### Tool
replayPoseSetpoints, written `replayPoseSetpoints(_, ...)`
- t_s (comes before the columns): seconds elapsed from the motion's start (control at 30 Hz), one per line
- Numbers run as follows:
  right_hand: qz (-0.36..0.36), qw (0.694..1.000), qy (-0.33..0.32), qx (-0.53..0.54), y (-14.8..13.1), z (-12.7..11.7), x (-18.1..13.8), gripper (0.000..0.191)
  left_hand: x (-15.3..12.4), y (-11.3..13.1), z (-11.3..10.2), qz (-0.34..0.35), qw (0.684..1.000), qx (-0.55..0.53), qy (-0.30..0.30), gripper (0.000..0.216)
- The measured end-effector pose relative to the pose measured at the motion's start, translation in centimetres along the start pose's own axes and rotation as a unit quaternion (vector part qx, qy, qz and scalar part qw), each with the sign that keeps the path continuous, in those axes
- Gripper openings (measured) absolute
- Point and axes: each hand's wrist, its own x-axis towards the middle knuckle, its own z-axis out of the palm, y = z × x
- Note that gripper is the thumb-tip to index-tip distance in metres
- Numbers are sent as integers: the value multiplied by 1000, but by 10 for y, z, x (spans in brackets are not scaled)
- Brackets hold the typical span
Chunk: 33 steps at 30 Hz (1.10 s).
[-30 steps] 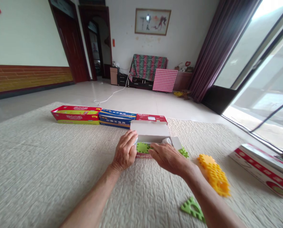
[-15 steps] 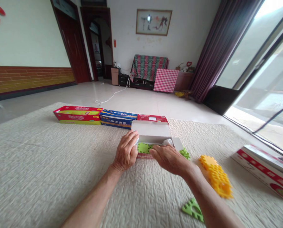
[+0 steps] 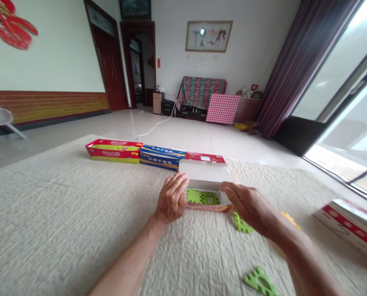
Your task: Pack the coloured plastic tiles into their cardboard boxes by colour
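Note:
An open cardboard box (image 3: 206, 208) sits on the quilted mat, its pale lid (image 3: 204, 169) raised at the back. Inside lie green notched foam puzzle pieces (image 3: 198, 196). My left hand (image 3: 172, 197) is closed around the box's left end, fingers together over its edge. At the right end my right hand (image 3: 248, 205) is closed on the end wall, its fingers partly hiding that corner. A loose green piece (image 3: 242, 224) lies just below my right hand. Another green piece (image 3: 260, 281) lies nearer me. Yellow pieces (image 3: 290, 220) are mostly behind my right forearm.
Beyond the box stand a red-and-yellow box (image 3: 114, 152), a blue battery box (image 3: 161, 157) and a red box (image 3: 205, 157) in a row. A white-and-red carton (image 3: 352, 230) is at the right. A white chair (image 3: 0, 115) stands at far left.
My right hand has moved from over the box's middle to its right end. The white flap or piece seen there is no longer sticking up. The view has shifted left.

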Motion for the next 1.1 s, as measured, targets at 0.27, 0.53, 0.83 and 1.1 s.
replayPoseSetpoints(0.27, 95, 991, -9, -99, 48, -14, -55, 12, -3, -7, 5, 15, 1000, -7, 11, 44)
replayPoseSetpoints(0.53, 101, 983, -59, -139, 61, 42, -73, 43, -4, -8, 6, 16, 1000, -5, 15, 44)
replayPoseSetpoints(0.83, 99, 986, -101, -88, 61, 42, -79, 26, -4, -8, 7, 14, 1000, -15, 17, 45)
replayPoseSetpoints(1.1, 67, 987, -128, -63, 67, 41, -85, 37, -4, -8, 6, 16, 1000, -12, 20, 44)
